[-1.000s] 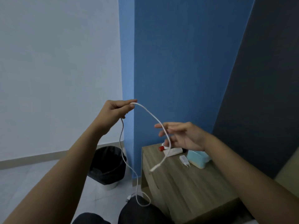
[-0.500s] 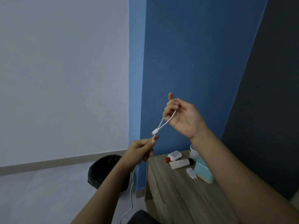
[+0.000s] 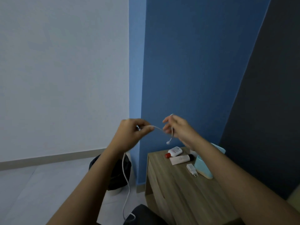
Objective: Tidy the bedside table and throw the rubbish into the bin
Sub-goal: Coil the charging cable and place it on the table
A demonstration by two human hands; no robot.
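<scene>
One white cable (image 3: 158,128) stretching in mid-air between both hands above the floor, left hand (image 3: 132,132) pinching it, its slack hanging down, right hand (image 3: 178,129) pinching the plug end, wooden bedside table (image 3: 175,189) carrying bottle (image 3: 174,152), tube (image 3: 181,159), charger (image 3: 192,169), black bin (image 3: 116,177) standing beside it.

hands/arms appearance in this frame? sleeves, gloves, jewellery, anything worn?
Both forearms are bare up to the frame edge: no sleeves, no gloves, no watch or wristband in view. The left hand shows a small metallic glint by its fingers, possibly a ring, but too blurred to confirm. The right hand shows nothing worn. No markings are visible on either arm.
</scene>
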